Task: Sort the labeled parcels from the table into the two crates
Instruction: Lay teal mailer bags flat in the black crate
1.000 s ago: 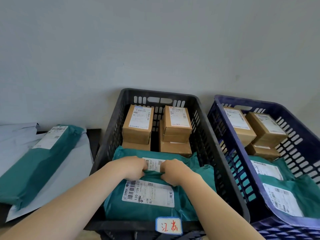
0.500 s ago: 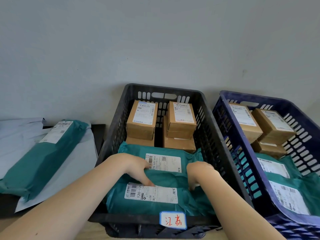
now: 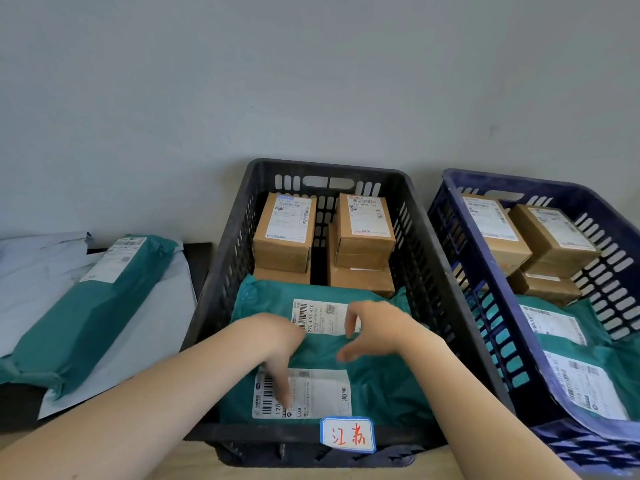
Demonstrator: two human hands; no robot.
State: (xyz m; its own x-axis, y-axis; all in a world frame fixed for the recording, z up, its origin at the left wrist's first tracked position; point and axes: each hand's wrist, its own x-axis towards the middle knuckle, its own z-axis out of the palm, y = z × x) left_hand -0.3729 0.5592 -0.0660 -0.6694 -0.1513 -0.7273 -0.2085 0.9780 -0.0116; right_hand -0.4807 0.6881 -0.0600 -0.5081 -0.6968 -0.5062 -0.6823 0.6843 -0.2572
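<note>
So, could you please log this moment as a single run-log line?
site: black crate | left hand: open, fingertips on front teal parcel | right hand: open, holding nothing | long teal parcel: on table

1. Wall [image 3: 311, 81]: plain pale grey, fills the upper half of the view and runs across the back from L to R.
2. Small dark mark [image 3: 493, 128] on the wall, upper R; too small to tell what it is.
3. Pale grey plastic sheets [image 3: 31, 271] at far L, lying flat and overlapping, w/ a crumpled top edge close to the wall.
4. Lower sheet [image 3: 149, 327], same pale grey, slants down toward btm L.
5. Light wood-tone surface [image 3: 197, 471] along the btm edge; only a thin strip shows.
</note>
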